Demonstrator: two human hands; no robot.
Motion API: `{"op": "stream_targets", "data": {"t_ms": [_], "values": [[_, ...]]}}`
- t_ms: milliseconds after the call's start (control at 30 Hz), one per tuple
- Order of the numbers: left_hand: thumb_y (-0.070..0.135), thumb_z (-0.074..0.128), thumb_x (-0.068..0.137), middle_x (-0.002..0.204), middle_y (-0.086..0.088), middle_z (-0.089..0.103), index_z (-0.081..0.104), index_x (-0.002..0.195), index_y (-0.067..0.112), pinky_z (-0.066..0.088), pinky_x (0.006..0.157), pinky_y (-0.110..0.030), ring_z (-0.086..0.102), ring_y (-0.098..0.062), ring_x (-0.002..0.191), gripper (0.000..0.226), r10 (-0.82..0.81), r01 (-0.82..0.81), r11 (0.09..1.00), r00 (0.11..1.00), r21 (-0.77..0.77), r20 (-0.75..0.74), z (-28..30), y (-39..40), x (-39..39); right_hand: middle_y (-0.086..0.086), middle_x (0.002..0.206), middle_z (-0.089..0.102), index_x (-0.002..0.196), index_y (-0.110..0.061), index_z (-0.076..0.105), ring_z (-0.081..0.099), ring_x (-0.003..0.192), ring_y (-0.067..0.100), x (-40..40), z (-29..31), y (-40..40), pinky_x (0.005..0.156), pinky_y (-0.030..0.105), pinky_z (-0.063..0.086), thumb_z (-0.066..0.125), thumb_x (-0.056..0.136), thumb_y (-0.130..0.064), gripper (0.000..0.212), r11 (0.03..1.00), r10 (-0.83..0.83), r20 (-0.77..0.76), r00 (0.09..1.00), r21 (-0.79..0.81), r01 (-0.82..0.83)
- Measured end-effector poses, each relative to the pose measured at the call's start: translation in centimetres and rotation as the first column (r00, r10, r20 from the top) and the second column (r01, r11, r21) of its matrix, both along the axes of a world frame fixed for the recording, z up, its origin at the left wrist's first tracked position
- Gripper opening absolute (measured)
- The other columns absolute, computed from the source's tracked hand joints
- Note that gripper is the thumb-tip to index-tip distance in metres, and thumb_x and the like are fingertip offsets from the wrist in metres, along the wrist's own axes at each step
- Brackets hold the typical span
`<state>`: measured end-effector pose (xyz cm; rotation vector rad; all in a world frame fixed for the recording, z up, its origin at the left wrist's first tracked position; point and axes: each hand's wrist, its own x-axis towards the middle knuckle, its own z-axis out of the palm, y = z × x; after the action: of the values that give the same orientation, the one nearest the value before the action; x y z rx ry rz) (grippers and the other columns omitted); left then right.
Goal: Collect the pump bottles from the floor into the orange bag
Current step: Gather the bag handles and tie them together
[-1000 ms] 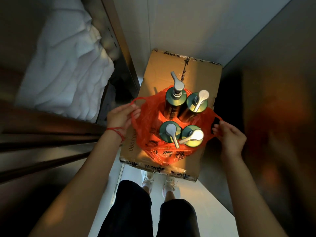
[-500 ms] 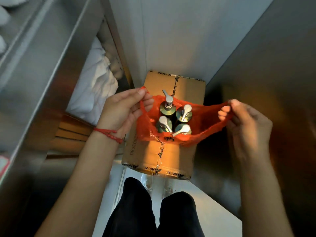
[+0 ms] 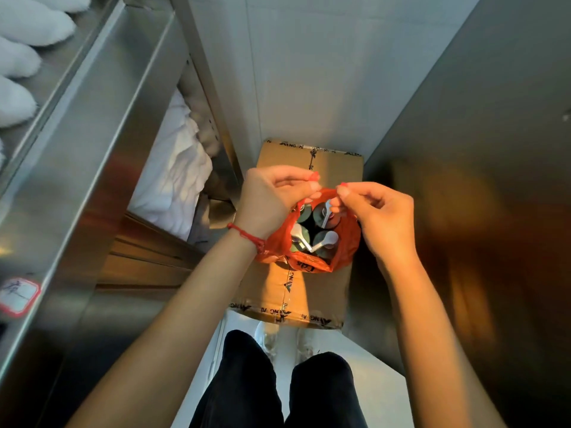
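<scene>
The orange bag (image 3: pixel 346 245) hangs above a cardboard box (image 3: pixel 312 295). Inside it stand several dark green pump bottles (image 3: pixel 321 242) with white pump heads, seen from above. My left hand (image 3: pixel 272 202) pinches the bag's left handle, my right hand (image 3: pixel 380 217) pinches the right handle. The two handles meet above the bottles, fingertips almost touching. The far bottles are partly hidden under my fingers.
A steel shelf rack (image 3: pixel 102 143) with white folded towels (image 3: pixel 176 168) fills the left. A steel wall (image 3: pixel 482 180) closes the right. My legs and white shoes (image 3: pixel 287 341) stand on the pale floor just behind the box.
My hands have come together from wide apart, drawing the bag's handles shut over the bottles. The bag has risen off the box, and the view has pulled back higher.
</scene>
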<state>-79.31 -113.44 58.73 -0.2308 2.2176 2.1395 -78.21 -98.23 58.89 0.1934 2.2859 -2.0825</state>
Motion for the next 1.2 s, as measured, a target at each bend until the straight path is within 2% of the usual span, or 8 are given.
{"op": "stream_targets", "data": {"t_ms": [100, 300, 400, 633, 800, 967, 1100, 1200], "values": [[0.004, 0.071, 0.071, 0.070, 0.010, 0.070, 0.072, 0.079, 0.022, 0.050, 0.066, -0.014, 0.066, -0.003, 0.067, 0.020, -0.017, 0.014, 0.998, 0.999, -0.064, -0.048, -0.4, 0.6, -0.4, -0.016, 0.056, 0.068, 0.075, -0.017, 0.069, 0.063, 0.058, -0.002, -0.2, -0.1, -0.2, 0.057, 0.010, 0.047, 0.064, 0.082, -0.007, 0.013, 0.997, 0.066, -0.010, 0.998, 0.048, -0.065], [-0.003, 0.065, 0.075, 0.081, -0.008, 0.065, 0.069, 0.092, 0.000, 0.047, 0.070, -0.012, 0.060, 0.003, 0.070, 0.017, -0.102, 0.076, 0.984, 0.982, -0.161, -0.158, -0.6, 1.6, -1.5, -0.009, 0.060, 0.068, 0.078, -0.015, 0.070, 0.064, 0.063, 0.004, -0.6, -0.2, 0.1, 0.063, 0.017, 0.051, 0.064, 0.082, -0.010, 0.009, 0.973, 0.168, 0.001, 0.986, 0.158, -0.166], [-0.006, 0.062, 0.077, 0.086, -0.016, 0.064, 0.067, 0.094, -0.005, 0.047, 0.072, -0.013, 0.058, -0.004, 0.075, 0.017, -0.203, 0.160, 0.959, 0.963, -0.232, -0.177, -0.4, 1.9, -2.1, 0.001, 0.068, 0.069, 0.078, -0.013, 0.071, 0.065, 0.067, 0.012, -0.7, -0.1, 0.3, 0.067, 0.024, 0.053, 0.065, 0.082, -0.011, 0.008, 0.947, 0.222, -0.022, 0.975, 0.244, -0.210], [-0.003, 0.062, 0.079, 0.104, -0.016, 0.062, 0.068, 0.094, -0.003, 0.046, 0.088, -0.027, 0.058, -0.019, 0.098, 0.016, -0.262, 0.205, 0.941, 0.944, -0.271, -0.198, -1.0, 1.7, -2.7, -0.004, 0.073, 0.070, 0.083, -0.015, 0.073, 0.065, 0.071, 0.008, -1.0, -0.3, 1.0, 0.070, 0.020, 0.050, 0.066, 0.081, -0.012, 0.007, 0.931, 0.199, -0.086, 0.976, 0.326, -0.161], [-0.003, 0.060, 0.080, 0.090, -0.005, 0.066, 0.066, 0.096, -0.004, 0.049, 0.073, -0.011, 0.062, 0.006, 0.073, 0.017, -0.249, 0.220, 0.956, 0.958, -0.194, -0.141, -1.4, 1.8, -2.5, -0.003, 0.076, 0.071, 0.083, -0.015, 0.073, 0.066, 0.074, 0.010, -1.1, -0.6, 1.2, 0.072, 0.022, 0.051, 0.068, 0.079, -0.012, 0.007, 0.954, 0.140, -0.102, 0.985, 0.280, -0.106], [-0.006, 0.060, 0.079, 0.093, -0.017, 0.067, 0.064, 0.100, -0.004, 0.052, 0.077, -0.022, 0.065, -0.015, 0.080, 0.021, -0.295, 0.275, 0.945, 0.951, -0.178, -0.093, -1.5, 1.5, -2.2, -0.003, 0.074, 0.069, 0.081, -0.018, 0.072, 0.065, 0.073, 0.012, -1.5, -0.5, 1.2, 0.071, 0.026, 0.051, 0.070, 0.078, -0.012, 0.007, 0.958, 0.135, -0.109, 0.985, 0.269, -0.101], [-0.015, 0.062, 0.072, 0.098, -0.012, 0.064, 0.059, 0.109, 0.000, 0.050, 0.076, -0.014, 0.062, -0.004, 0.078, 0.040, -0.419, 0.418, 0.907, 0.908, -0.048, 0.001, -1.7, 1.7, -2.0, 0.001, 0.072, 0.060, 0.081, -0.019, 0.072, 0.055, 0.068, 0.004, -1.8, -0.5, 0.8, 0.064, 0.014, 0.042, 0.072, 0.075, -0.011, 0.010, 0.947, 0.162, -0.159, 0.974, 0.304, -0.108], [-0.015, 0.061, 0.072, 0.068, -0.002, 0.068, 0.061, 0.101, -0.007, 0.049, 0.064, -0.010, 0.060, 0.001, 0.064, 0.029, -0.381, 0.382, 0.924, 0.923, -0.009, 0.050, -2.0, 2.1, -2.0, -0.002, 0.071, 0.052, 0.079, -0.020, 0.071, 0.049, 0.066, 0.001, -2.1, -1.0, 0.6, 0.060, 0.010, 0.036, 0.073, 0.074, -0.014, 0.008, 0.948, 0.158, -0.141, 0.977, 0.298, -0.110]]}}
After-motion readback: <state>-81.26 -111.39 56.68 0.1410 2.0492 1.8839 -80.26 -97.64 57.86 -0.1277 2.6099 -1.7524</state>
